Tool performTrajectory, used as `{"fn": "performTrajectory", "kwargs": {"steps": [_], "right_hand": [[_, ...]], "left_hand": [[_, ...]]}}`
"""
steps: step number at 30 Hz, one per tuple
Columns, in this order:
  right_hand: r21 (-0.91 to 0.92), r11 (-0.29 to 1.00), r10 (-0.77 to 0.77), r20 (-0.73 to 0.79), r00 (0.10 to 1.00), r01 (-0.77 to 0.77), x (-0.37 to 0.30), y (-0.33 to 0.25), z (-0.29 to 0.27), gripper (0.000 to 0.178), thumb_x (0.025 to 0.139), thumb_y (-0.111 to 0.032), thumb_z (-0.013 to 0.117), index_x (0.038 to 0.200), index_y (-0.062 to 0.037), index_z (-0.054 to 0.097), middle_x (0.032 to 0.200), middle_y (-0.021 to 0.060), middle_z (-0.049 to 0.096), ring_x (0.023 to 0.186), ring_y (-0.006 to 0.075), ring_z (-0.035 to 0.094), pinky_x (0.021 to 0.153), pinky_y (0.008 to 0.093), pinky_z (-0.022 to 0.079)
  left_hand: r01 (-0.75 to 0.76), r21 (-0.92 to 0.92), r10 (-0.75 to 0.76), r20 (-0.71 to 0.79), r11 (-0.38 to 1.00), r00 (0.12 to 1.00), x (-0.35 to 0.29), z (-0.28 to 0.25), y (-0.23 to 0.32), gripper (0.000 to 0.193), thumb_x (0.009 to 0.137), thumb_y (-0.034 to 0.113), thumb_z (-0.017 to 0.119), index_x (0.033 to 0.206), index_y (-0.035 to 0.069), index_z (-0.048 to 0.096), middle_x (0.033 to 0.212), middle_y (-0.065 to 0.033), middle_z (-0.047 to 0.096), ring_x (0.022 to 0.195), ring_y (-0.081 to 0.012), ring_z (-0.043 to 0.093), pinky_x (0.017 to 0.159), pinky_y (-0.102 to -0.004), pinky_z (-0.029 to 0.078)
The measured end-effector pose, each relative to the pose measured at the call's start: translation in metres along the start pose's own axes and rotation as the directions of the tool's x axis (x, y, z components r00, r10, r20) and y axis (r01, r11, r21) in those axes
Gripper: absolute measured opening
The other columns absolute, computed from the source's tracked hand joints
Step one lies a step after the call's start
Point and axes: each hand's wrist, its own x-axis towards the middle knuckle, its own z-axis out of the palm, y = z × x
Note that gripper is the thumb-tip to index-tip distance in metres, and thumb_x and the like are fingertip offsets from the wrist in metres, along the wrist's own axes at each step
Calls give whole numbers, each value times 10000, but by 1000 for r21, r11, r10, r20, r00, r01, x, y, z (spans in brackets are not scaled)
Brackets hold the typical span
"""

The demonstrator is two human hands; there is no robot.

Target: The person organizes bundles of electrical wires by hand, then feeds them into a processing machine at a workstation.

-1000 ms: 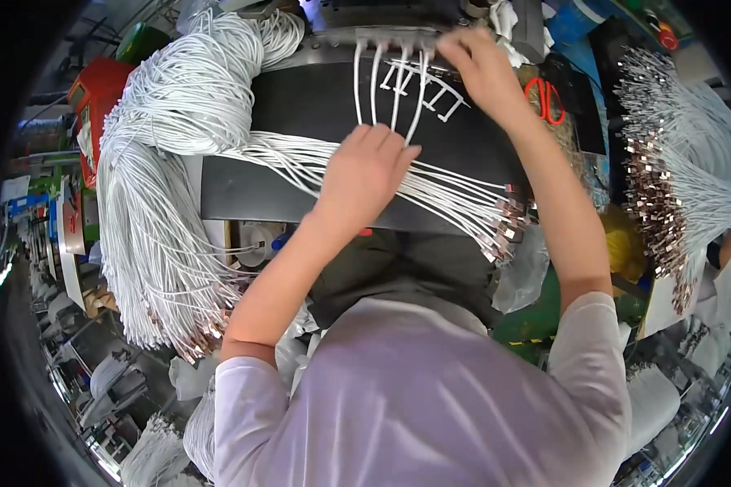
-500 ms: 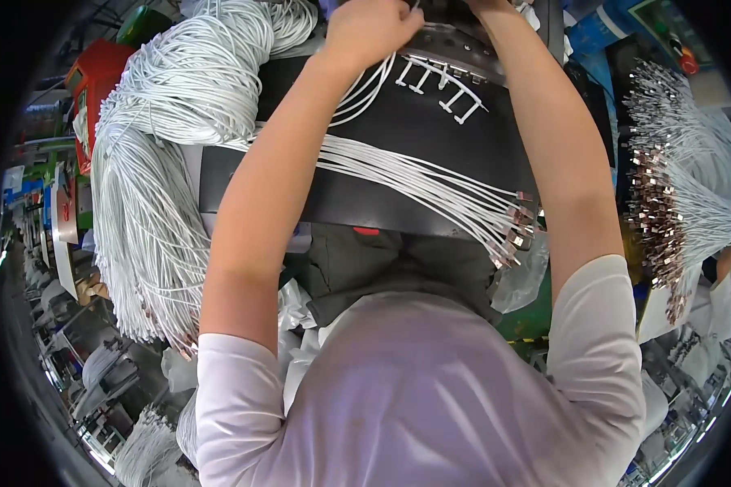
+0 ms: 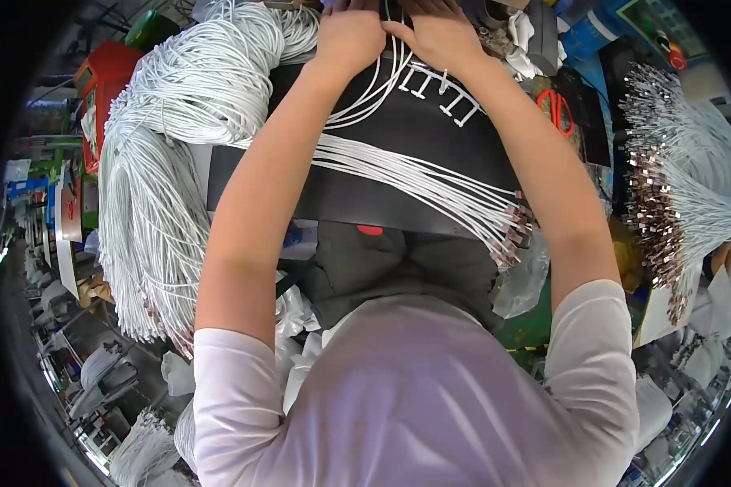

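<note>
Left hand: (image 3: pixel 351 39) at top edge of view, knuckles up, fingertips cut off; grip can't be told.
Right hand: (image 3: pixel 434 36) just beside the left, thumb pointing toward it; fingertips out of sight too, can't tell if it's holding anything.
Looped cables: (image 3: pixel 387 91) a few white ones, running up between both hands, curving down-left until the left forearm hides them.
Flat bundle: (image 3: pixel 414 180) white cables across the black table, (image 3: pixel 455 146) coppery connectors (image 3: pixel 512 231) fanned out at its right end.
White plastic frame: (image 3: pixel 447 93) comb-like, on the table just below right hand.
Big cable bundle: (image 3: pixel 191 81) left side, draped downward, red bin (image 3: pixel 105 77) beside it.
Far right: second cable bundle, (image 3: pixel 707 170) connectors facing inward.
Red scissors: (image 3: pixel 555 112) right of right forearm.
</note>
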Motion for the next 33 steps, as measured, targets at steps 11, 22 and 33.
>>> {"fn": "performTrajectory", "kwargs": {"steps": [11, 22, 33], "right_hand": [[74, 997, 9, -86, 996, -2, 2, 7, -1, 580, 1011, -456, 527, 1356, 3, 614, 1333, 216, 649, 1292, 352, 569, 1160, 486, 344], [-16, 980, 197, -118, 973, -200, -2, 2, 30, 277, 934, -160, 559, 1052, 29, 723, 1048, 234, 716, 1054, 424, 670, 935, 501, 523], [517, 771, 564, -281, 776, -372, -200, 24, -124, 261, 1064, -119, 541, 1203, 6, 723, 1128, 89, 729, 978, 164, 682, 846, 289, 540]], "left_hand": [[-113, 204, 108, 36, 972, 993, -3, -13, 18, 512, 933, 204, 548, 1419, 42, 555, 1245, -225, 688, 993, -374, 723, 919, -516, 528], [-138, -153, 79, -337, 979, 938, 2, 32, 3, 417, 922, 152, 547, 1324, 56, 600, 1125, -236, 716, 898, -355, 735, 795, -507, 556], [624, -778, -116, 615, 70, 780, -195, -102, 49, 249, 1039, 226, 623, 1050, -17, 676, 962, -125, 699, 853, -220, 682, 783, -344, 552]]}}
